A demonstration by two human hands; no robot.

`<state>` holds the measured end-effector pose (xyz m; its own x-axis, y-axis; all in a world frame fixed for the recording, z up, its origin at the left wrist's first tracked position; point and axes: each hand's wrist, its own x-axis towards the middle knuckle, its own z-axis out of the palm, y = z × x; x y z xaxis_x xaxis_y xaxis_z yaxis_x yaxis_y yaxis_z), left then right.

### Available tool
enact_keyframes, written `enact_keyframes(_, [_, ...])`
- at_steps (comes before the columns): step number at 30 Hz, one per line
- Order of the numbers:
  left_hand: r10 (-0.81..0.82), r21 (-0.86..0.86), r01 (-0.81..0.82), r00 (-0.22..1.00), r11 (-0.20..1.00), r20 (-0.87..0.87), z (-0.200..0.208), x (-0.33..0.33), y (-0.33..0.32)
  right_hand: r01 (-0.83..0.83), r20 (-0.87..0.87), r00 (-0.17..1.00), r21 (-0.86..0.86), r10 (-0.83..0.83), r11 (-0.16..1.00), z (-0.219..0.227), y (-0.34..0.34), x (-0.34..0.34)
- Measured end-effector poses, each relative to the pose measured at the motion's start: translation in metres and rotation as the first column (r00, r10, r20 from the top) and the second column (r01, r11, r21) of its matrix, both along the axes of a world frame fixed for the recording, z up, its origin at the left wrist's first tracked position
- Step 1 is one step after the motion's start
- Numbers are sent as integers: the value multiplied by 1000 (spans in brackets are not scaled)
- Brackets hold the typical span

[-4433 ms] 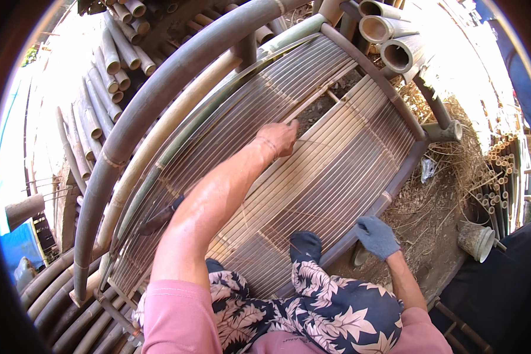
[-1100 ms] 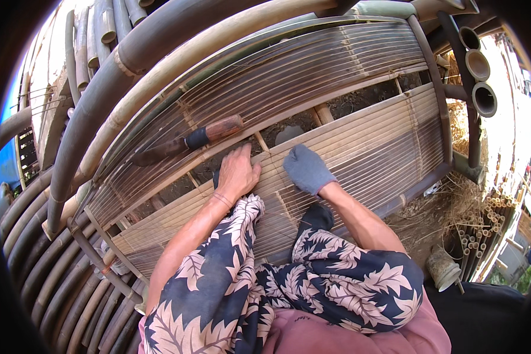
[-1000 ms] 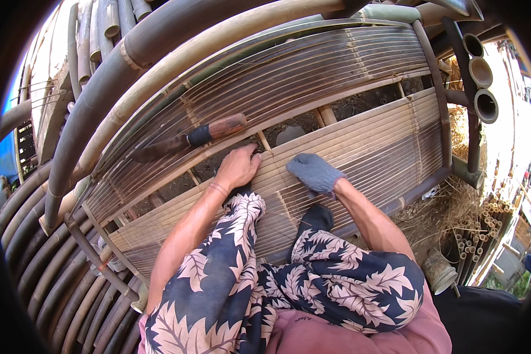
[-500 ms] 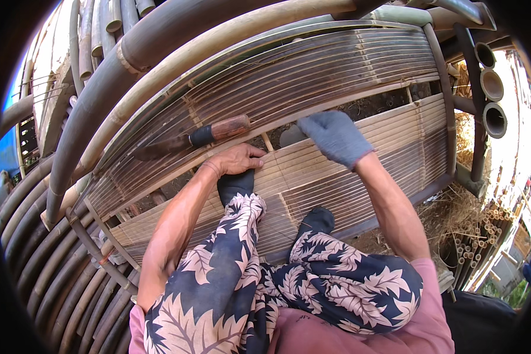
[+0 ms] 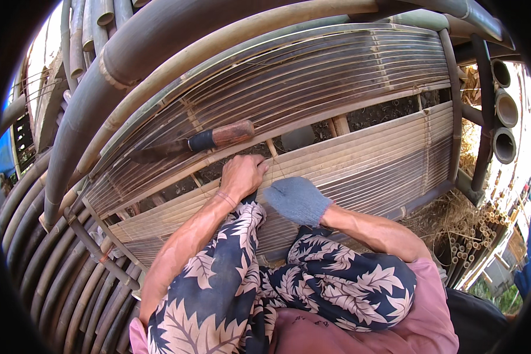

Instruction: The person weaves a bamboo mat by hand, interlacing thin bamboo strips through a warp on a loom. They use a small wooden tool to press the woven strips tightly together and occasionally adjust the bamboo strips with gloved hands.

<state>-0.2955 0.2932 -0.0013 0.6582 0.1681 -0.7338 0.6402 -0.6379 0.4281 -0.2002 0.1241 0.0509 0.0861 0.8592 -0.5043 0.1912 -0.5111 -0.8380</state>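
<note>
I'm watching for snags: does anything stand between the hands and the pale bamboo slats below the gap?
A dark-socked foot shows beside the left hand, partly covering the slats there. Nothing visible blocks the gloved right hand. The knife lies across the gap, out of the way.

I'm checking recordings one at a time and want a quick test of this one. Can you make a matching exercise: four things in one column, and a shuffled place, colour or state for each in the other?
Things:
1. left hand
2. right hand
3. knife
4. trousers

Descriptions:
A. dark, with a pale leaf pattern
B. bare, at the edge of the near bamboo slats
C. lying on the far bamboo slats
D. gloved in grey

Right pairs: 1-B, 2-D, 3-C, 4-A
</note>
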Motion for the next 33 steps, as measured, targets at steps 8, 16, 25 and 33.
enact_keyframes(8, [52,-44,-39,934,998,352,-8,-25,-6,71,84,994,-68,-65,995,0,-27,9])
enact_keyframes(16, [-10,127,-69,843,989,538,12,-28,-6,180,70,982,-110,-173,978,-5,-42,3])
enact_keyframes(25, [-157,-11,218,736,976,658,44,64,-32,591,103,798,-327,-594,737,-52,-149,-52])
enact_keyframes(33, [-475,79,615,515,785,714,27,188,-117,745,409,456,-661,-791,89,15,-343,-90])
